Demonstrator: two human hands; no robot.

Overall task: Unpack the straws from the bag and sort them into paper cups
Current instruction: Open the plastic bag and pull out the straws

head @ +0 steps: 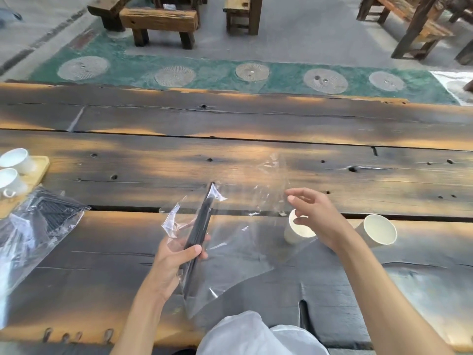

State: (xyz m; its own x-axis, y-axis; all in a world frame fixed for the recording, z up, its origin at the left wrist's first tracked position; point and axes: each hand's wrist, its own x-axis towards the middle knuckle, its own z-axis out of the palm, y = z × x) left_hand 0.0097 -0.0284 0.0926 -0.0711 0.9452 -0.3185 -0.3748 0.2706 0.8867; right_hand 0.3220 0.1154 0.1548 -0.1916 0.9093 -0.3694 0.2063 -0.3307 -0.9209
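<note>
Meanwhile the left hand (176, 262) is gripping a bundle of black straws (201, 226) inside a clear plastic bag (238, 242), holding it tilted above the near part of the dark wooden table (230, 155). The right hand (316, 216) is hovering with fingers spread loosely, holding nothing, just over one paper cup (298, 230); a second paper cup (378, 229) is lying tilted to its right. Another bag of straws (38, 221) is lying at the left edge, near white cups on a wooden tray (38, 172). Bare planks are stretching across the far side.
</note>
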